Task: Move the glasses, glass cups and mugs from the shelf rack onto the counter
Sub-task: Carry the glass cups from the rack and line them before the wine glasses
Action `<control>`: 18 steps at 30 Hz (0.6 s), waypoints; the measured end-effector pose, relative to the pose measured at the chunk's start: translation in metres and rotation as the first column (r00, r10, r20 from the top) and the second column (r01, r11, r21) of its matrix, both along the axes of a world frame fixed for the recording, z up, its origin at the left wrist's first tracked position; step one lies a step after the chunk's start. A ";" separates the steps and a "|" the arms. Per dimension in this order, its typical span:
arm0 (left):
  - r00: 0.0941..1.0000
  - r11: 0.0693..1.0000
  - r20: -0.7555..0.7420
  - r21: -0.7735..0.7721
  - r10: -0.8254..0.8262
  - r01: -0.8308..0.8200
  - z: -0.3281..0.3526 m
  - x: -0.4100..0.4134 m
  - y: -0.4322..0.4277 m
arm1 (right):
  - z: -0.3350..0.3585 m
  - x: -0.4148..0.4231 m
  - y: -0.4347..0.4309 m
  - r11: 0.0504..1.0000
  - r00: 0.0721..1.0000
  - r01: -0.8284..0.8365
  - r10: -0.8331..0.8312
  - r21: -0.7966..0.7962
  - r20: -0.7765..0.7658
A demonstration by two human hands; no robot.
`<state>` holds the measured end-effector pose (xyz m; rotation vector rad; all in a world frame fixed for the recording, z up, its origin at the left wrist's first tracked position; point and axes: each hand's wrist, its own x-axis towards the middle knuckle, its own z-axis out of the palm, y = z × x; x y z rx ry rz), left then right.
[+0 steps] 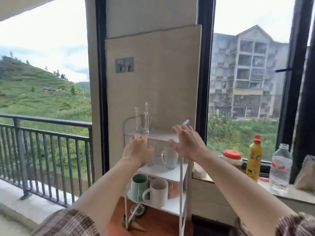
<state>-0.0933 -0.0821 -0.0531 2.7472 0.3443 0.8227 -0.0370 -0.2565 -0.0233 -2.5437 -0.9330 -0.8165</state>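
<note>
3-tier shelf rack (163,173) — tall glass (142,120) topmost, glass cup (170,158) midway, green mug (139,186), white mug (158,192) lowest.

Wore short sleeves in a brown-and-cream striped weave — left sleeve (68,223), right sleeve (296,225) — with forearms left bare down to left hand (138,150) and right hand (185,143).

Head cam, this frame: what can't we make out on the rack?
Head view only.
- Middle shelf of the shelf rack: the left hand covers whatever stands left of the glass cup; count unclear.
- Top shelf: blur smears the tall glass mug; the clear thing above the right hand is unidentifiable.
- Bottom shelf: the white mug hides most of a pinkish item.
</note>
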 end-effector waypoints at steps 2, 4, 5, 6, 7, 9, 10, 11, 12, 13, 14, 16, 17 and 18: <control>0.999 0.998 0.041 -0.063 -0.019 0.022 0.011 0.021 0.028 | 0.015 0.020 0.028 1.000 1.000 0.018 -0.018 0.012 -0.004; 0.994 0.992 0.100 -0.119 -0.035 0.047 0.021 0.042 0.052 | 0.029 0.041 0.053 0.999 0.999 0.035 -0.034 0.039 -0.017; 0.990 0.989 0.134 -0.133 -0.048 0.066 0.026 0.052 0.062 | 0.034 0.052 0.064 0.998 0.999 0.041 -0.040 0.057 -0.020; 0.984 0.985 0.168 -0.150 -0.062 0.088 0.029 0.062 0.071 | 0.039 0.063 0.075 0.996 0.999 0.048 -0.046 0.073 -0.026; 0.977 0.978 0.198 -0.175 -0.074 0.109 0.031 0.072 0.079 | 0.043 0.074 0.084 0.995 0.998 0.054 -0.051 0.085 -0.038; 0.966 0.962 0.244 -0.232 -0.086 0.145 0.033 0.090 0.092 | 0.048 0.095 0.102 0.993 0.995 0.070 -0.063 0.095 -0.075; 0.960 0.954 0.264 -0.252 -0.092 0.160 0.034 0.098 0.096 | 0.051 0.106 0.110 0.992 0.993 0.080 -0.071 0.095 -0.095; 0.953 0.947 0.287 -0.268 -0.096 0.176 0.034 0.107 0.099 | 0.053 0.117 0.117 0.992 0.991 0.090 -0.080 0.091 -0.109; 0.945 0.939 0.310 -0.285 -0.099 0.192 0.034 0.115 0.100 | 0.056 0.128 0.124 0.992 0.989 0.098 -0.087 0.085 -0.121; 0.940 0.931 0.326 -0.302 -0.101 0.204 0.035 0.123 0.101 | 0.059 0.138 0.130 0.991 0.987 0.103 -0.091 0.082 -0.134; 0.938 0.926 0.329 -0.312 -0.105 0.213 0.035 0.131 0.102 | 0.061 0.148 0.135 0.991 0.985 0.106 -0.093 0.083 -0.148; 0.943 0.919 0.309 -0.326 -0.119 0.223 0.036 0.144 0.103 | 0.066 0.167 0.144 0.990 0.980 0.109 -0.093 0.088 -0.174; 0.947 0.916 0.296 -0.334 -0.122 0.223 0.036 0.150 0.104 | 0.069 0.176 0.148 0.990 0.979 0.110 -0.092 0.090 -0.184; 0.951 0.913 0.284 -0.343 -0.124 0.221 0.036 0.155 0.105 | 0.071 0.183 0.152 0.990 0.977 0.107 -0.088 0.091 -0.193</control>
